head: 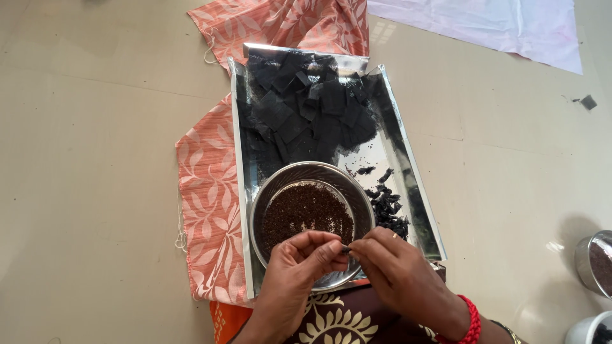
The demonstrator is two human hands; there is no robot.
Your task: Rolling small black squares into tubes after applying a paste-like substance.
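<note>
My left hand (299, 267) and my right hand (398, 267) meet over the near rim of a round steel bowl (363, 204). Together their fingertips pinch one small dark piece (345, 249). The bowl holds dark brown granules (306, 213) and sits on a shiny steel tray (241, 159). A heap of flat black squares (306, 108) fills the tray's far half. A pile of small twisted black pieces (387, 210) lies on the tray just right of the bowl. My right wrist wears a red bead bracelet (472, 318).
An orange leaf-patterned cloth (207, 185) lies under the tray on a beige tiled floor. A pale pink sheet (491, 22) is at the far right. Two steel containers (596, 261) stand at the right edge. A stray black square (588, 102) lies alone on the floor.
</note>
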